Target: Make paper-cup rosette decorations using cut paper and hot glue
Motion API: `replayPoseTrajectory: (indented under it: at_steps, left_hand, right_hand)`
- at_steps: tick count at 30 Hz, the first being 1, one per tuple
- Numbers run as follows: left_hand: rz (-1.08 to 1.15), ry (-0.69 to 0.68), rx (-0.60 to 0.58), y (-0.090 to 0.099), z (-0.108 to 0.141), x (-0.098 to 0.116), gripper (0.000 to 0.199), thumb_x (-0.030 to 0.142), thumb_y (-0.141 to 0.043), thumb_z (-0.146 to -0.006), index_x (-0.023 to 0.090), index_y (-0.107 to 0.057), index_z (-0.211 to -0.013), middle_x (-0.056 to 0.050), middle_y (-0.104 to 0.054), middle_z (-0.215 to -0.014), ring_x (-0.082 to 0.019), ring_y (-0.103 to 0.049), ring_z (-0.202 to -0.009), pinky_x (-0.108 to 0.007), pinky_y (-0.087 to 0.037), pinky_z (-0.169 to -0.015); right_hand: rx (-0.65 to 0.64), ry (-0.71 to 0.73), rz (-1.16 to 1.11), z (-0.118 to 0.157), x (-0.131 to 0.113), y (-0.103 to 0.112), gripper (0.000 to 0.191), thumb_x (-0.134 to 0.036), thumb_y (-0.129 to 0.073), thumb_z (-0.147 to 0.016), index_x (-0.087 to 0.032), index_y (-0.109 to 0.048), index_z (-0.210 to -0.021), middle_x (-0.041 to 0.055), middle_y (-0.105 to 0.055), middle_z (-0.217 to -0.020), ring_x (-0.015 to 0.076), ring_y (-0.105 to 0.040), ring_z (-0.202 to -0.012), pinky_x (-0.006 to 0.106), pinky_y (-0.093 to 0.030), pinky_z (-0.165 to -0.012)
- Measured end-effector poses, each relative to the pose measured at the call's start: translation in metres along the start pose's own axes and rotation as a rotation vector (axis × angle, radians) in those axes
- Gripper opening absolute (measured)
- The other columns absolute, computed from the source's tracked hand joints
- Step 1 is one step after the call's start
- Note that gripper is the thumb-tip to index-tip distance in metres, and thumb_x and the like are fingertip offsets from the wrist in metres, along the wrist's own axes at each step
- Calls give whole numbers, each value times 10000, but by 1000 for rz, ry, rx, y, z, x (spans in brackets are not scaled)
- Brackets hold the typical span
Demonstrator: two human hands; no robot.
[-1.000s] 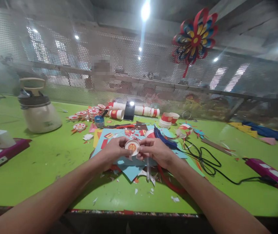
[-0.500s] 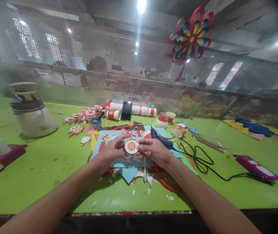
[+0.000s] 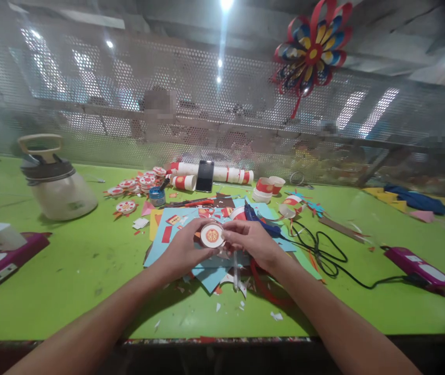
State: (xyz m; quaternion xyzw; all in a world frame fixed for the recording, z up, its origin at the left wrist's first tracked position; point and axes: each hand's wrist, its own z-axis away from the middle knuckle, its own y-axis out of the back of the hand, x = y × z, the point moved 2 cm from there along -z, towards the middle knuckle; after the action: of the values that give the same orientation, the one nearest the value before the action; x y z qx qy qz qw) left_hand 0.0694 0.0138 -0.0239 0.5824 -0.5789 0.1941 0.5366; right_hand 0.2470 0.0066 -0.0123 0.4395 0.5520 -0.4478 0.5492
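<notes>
Above the middle of the craft pile, a round white paper disc (image 3: 212, 236) with an orange-red emblem and a raised rim faces me. My left hand (image 3: 188, 242) grips its left side, with the thumb below and the fingers behind it. The fingertips of my right hand (image 3: 251, 240) pinch the disc's right edge. Light blue paper sheets (image 3: 208, 278) with scraps lie beneath both hands. A blue glue gun (image 3: 261, 221) rests just beyond my right hand. Near my right wrist lies a clear stick (image 3: 236, 271). What my curled fingers hide behind the disc cannot be seen.
Decorated round paper pieces (image 3: 147, 180) are heaped at the back left beside a blue jar (image 3: 157, 197). A phone (image 3: 205, 176) leans on a row of paper cups (image 3: 233, 173). Black cable (image 3: 319, 255) runs to a purple power strip (image 3: 421, 266). A large jug (image 3: 58, 182) stands left.
My left hand has closed in around the disc, its thumb now along the lower edge. The right hand stays at the right edge. The whole view has shifted slightly.
</notes>
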Motion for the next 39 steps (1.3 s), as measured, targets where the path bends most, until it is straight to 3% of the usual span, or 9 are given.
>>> replayPoseTrajectory:
  at_steps: [5, 8, 21, 25, 30, 35, 37, 39]
  left_hand:
    - [-52, 14, 41, 0, -1, -3, 424, 260, -750, -682, 182, -565, -1055, -85, -650, -1053, -242, -633, -951, -405, -523, -829]
    - [-76, -3, 50, 0, 0, -6, 434, 252, -765, -663, 192, -574, -1048, -72, -635, -1059, -236, -619, -962, -402, -519, -836]
    - [-71, -134, -34, -2, 0, -2, 470, 235, -687, -743, 205, -563, -1196, -83, -612, -1147, -239, -600, -1060, -376, -531, -879]
    - [-42, -122, -55, -5, 2, -4, 467, 309, -655, -799, 218, -528, -1239, -92, -602, -1211, -248, -592, -1114, -378, -525, -917]
    - [24, -51, -29, -6, 1, -8, 503, 380, -710, -752, 218, -526, -1190, -94, -631, -1189, -268, -626, -1071, -404, -534, -911]
    - [16, 28, 30, 1, -6, -9, 525, 408, -750, -681, 192, -559, -1120, -98, -656, -1127, -281, -640, -1028, -424, -536, -897]
    - [4, 71, 54, 5, -9, -11, 557, 432, -751, -667, 177, -570, -1128, -113, -650, -1153, -291, -637, -1035, -440, -534, -894]
    - [-14, 105, 61, 7, -11, -14, 583, 444, -753, -648, 165, -582, -1131, -129, -645, -1175, -303, -636, -1036, -459, -534, -883]
  right_hand:
    - [193, 136, 156, -3, -5, 13, 234, -374, -717, -731, -155, -683, -804, -24, -620, -599, 99, -531, -473, 223, -417, -449]
    - [235, 169, 197, -6, -5, 17, 265, -416, -682, -750, -153, -657, -774, -27, -602, -586, 96, -506, -446, 230, -416, -438]
    - [83, 120, 230, 2, -4, 1, 266, -420, -649, -759, -155, -642, -731, -30, -592, -565, 84, -500, -432, 208, -391, -415]
    - [87, 96, 178, 4, -2, -5, 265, -414, -637, -739, -156, -622, -796, -34, -580, -519, 108, -528, -415, 224, -417, -401]
    - [88, 99, 171, 4, 0, -11, 290, -436, -609, -749, -158, -614, -833, -20, -595, -531, 133, -570, -433, 258, -473, -425]
    - [238, 230, 338, -1, -14, 17, 295, -446, -555, -816, -157, -612, -805, 6, -612, -607, 124, -551, -461, 251, -449, -434]
    - [319, 320, 459, -2, -23, 32, 235, -374, -535, -842, -158, -618, -804, -6, -588, -597, 119, -531, -492, 247, -431, -481]
    - [315, 402, 616, -2, -31, 41, 136, -244, -556, -816, -159, -640, -753, 8, -616, -636, 125, -537, -557, 253, -418, -543]
